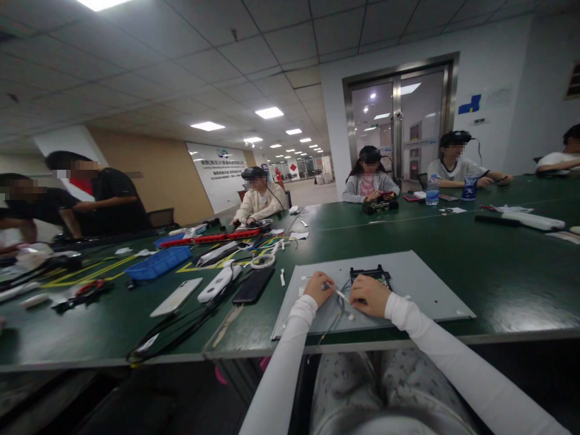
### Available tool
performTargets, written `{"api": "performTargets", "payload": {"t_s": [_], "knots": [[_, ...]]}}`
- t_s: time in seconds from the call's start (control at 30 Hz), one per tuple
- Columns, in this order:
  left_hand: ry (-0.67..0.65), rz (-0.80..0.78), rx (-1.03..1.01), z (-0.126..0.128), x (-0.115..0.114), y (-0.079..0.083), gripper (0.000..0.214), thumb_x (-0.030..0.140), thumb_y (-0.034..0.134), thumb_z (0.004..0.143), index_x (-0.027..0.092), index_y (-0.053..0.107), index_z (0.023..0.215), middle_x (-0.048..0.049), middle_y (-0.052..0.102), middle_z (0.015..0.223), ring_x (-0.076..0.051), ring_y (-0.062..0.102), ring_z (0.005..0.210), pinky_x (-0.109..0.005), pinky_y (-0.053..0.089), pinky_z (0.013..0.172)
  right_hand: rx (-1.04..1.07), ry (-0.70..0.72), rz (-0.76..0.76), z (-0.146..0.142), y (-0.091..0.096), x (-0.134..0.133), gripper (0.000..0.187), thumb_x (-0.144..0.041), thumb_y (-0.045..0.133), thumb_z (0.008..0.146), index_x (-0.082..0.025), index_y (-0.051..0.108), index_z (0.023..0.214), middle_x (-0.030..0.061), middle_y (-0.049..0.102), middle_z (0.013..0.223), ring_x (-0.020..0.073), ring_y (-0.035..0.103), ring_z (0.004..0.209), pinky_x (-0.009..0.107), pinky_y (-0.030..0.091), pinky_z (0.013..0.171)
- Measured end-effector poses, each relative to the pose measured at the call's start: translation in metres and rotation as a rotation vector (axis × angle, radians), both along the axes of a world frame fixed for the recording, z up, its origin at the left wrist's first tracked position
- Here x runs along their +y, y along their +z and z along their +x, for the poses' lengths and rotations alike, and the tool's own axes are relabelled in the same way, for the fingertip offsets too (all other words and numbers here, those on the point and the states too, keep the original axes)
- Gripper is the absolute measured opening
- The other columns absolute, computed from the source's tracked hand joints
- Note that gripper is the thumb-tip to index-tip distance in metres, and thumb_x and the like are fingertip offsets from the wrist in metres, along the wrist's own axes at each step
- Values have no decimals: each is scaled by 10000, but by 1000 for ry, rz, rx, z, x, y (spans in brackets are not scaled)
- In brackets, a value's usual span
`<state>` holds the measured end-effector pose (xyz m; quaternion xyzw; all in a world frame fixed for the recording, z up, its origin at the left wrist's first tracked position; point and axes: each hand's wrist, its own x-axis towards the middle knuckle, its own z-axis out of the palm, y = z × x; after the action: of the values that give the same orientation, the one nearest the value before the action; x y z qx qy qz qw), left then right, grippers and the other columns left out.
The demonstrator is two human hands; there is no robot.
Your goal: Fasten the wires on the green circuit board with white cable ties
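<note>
Left hand point(319, 288), fingertips together in a pinch, faces the right hand point(370, 296), whose curled fingers hide whether they grip, over the green desk point(457, 260). Steadying both wrists above the gray panel point(421, 293) would probably help, keeping clear of the black bracket point(368, 273) and loose gray cables point(339, 311) so nothing snags. Between the hands, near those cables, the white strip point(341, 294) looks thin, narrow and nearly straight, its left end in the pinch.

“大数据” on the wall sign point(218, 185)
</note>
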<state>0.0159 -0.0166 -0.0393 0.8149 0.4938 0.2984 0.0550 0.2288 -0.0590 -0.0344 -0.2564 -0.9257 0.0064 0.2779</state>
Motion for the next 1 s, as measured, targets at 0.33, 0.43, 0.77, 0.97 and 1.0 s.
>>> {"api": "performTargets", "payload": {"t_s": [0.33, 0.43, 0.77, 0.97, 1.0], "knots": [[52, -17, 4, 0, 1, -3, 162, 210, 630, 615, 164, 618, 770, -21, 487, 807, -111, 485, 735, -254, 404, 746, 1, -5, 0, 0, 0, 0, 118, -235, 502, 735, -193, 612, 733, 34, 577, 756, 165, 431, 837, 304, 331, 745], [89, -19, 17, -1, 3, -5, 181, 230, 626, 624, 167, 616, 794, -23, 488, 819, -112, 485, 735, -253, 403, 740, -1, -11, -3, 0, 0, -1, 120, -238, 499, 736, -193, 610, 730, 30, 575, 756, 162, 431, 830, 302, 330, 745], [238, -62, 59, -4, 8, -7, 221, 261, 613, 639, 177, 604, 843, -35, 507, 870, -126, 493, 776, -258, 396, 751, -4, -15, -2, 0, -1, 0, 129, -251, 499, 737, -195, 615, 739, 31, 576, 768, 168, 428, 844, 303, 327, 750], [268, -60, 70, -3, 10, -8, 205, 256, 605, 651, 173, 601, 838, -25, 504, 821, -113, 489, 745, -241, 397, 738, 1, -7, 8, 0, -2, 1, 129, -252, 500, 737, -195, 615, 734, 32, 575, 762, 166, 431, 828, 304, 326, 740], [273, -61, 71, -3, 10, -8, 203, 254, 604, 652, 172, 601, 838, -24, 504, 820, -111, 489, 741, -238, 397, 737, 1, -4, 10, 0, -2, 1, 127, -252, 501, 736, -193, 615, 735, 33, 574, 763, 167, 431, 828, 306, 326, 740]]}}
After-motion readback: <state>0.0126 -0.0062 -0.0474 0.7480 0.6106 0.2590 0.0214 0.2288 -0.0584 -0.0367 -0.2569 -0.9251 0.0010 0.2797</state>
